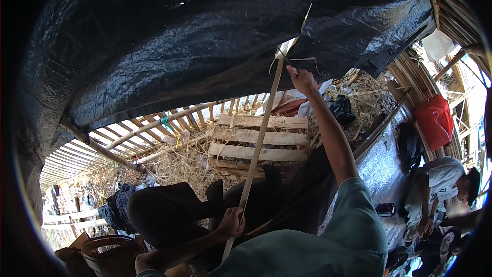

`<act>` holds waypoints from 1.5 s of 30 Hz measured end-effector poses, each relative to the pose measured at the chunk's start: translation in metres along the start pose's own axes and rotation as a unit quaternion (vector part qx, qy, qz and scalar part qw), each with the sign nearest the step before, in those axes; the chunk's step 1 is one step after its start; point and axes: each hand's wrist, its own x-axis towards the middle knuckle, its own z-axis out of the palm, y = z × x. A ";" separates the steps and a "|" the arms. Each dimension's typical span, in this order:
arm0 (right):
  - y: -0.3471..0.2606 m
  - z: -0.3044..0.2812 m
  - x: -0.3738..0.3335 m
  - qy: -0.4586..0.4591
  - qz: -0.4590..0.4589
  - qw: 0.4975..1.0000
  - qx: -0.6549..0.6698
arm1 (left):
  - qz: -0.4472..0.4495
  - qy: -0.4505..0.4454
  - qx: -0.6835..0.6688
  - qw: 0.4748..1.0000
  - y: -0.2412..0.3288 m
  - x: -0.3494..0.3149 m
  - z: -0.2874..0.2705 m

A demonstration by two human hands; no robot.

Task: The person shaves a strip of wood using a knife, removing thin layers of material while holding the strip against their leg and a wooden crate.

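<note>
A long, pale bamboo strip (260, 149) runs slantwise from my lap up toward the black sheet. My left hand (232, 223) is closed around its lower part, close to my body. My right arm is stretched far out, and my right hand (304, 81) is closed just right of the strip's upper end. A small dark piece shows by its fingertips, but what it grips is too small to make out. Thin curled slivers (313, 63) hang beside the strip's upper end, and a narrow pointed piece (306, 18) sticks up beyond it.
Black plastic sheeting (205, 46) hangs across the far side. A slatted wooden crate (259, 136) stands on straw before my legs. Woven baskets (110, 256) are at lower left. On the right are a red bag (434, 121) and a seated person (443, 184).
</note>
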 end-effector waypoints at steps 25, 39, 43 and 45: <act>0.014 -0.009 0.003 -0.055 0.024 0.998 -0.030 | -0.014 -0.046 -0.012 0.999 -0.018 0.000 -0.014; 0.014 -0.029 -0.020 -0.015 -0.351 0.935 -0.041 | -0.034 -0.044 -0.045 0.997 -0.031 0.004 -0.028; 0.026 0.003 -0.002 -0.043 0.022 0.997 0.053 | -0.006 -0.024 0.014 1.000 -0.021 0.004 -0.019; 0.013 0.001 -0.005 -0.122 0.030 0.986 0.107 | -0.054 -0.042 -0.049 0.996 -0.025 0.001 -0.029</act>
